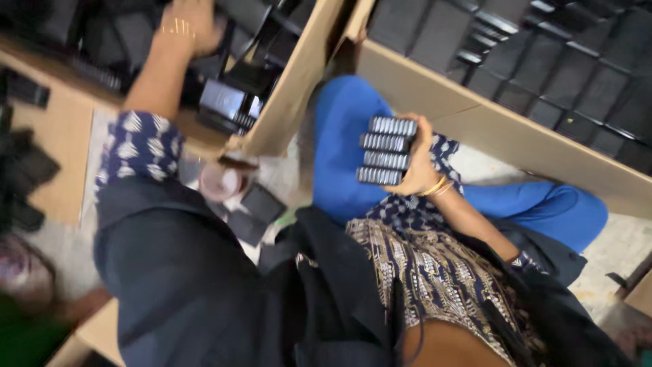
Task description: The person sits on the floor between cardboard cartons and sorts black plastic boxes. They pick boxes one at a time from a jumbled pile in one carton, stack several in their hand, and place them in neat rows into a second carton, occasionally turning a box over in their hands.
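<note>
Stack of four black blocks (386,151) is gripped by right hand (420,163); left hand (190,24) is blurred inside cardboard box (299,75), grip can't be told.

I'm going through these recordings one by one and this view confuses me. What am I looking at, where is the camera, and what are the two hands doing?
There is no machine here. The one picture comes from a camera worn on a person's head, looking down at their own arms and lap, so the scene appears tilted and partly blurred. The person sits on a pale floor between two cardboard boxes. The right hand holds a stack of four small dark flat parts against the blue trouser knee. The left hand reaches up into the left box, which holds many similar black parts; motion blur hides whether it grips anything. The right box holds black parts packed in rows. More black pieces lie on the floor near the lap.
</note>
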Demonstrator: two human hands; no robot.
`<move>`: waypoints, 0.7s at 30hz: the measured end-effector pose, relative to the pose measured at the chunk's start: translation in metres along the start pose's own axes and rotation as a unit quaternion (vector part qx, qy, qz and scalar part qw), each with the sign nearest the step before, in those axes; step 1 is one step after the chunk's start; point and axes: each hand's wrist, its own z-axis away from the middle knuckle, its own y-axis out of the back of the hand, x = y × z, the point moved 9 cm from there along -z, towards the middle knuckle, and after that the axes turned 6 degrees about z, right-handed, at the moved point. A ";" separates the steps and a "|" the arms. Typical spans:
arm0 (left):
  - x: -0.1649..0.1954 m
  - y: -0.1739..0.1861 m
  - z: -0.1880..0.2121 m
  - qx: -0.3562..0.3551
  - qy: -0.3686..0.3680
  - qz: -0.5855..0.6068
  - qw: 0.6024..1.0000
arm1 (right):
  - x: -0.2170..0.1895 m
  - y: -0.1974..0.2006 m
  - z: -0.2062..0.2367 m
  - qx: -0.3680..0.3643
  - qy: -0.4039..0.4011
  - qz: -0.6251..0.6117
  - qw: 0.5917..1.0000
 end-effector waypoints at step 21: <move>0.320 0.032 0.155 -0.045 -0.292 0.362 0.884 | 0.036 -0.016 0.047 0.040 0.172 0.160 0.971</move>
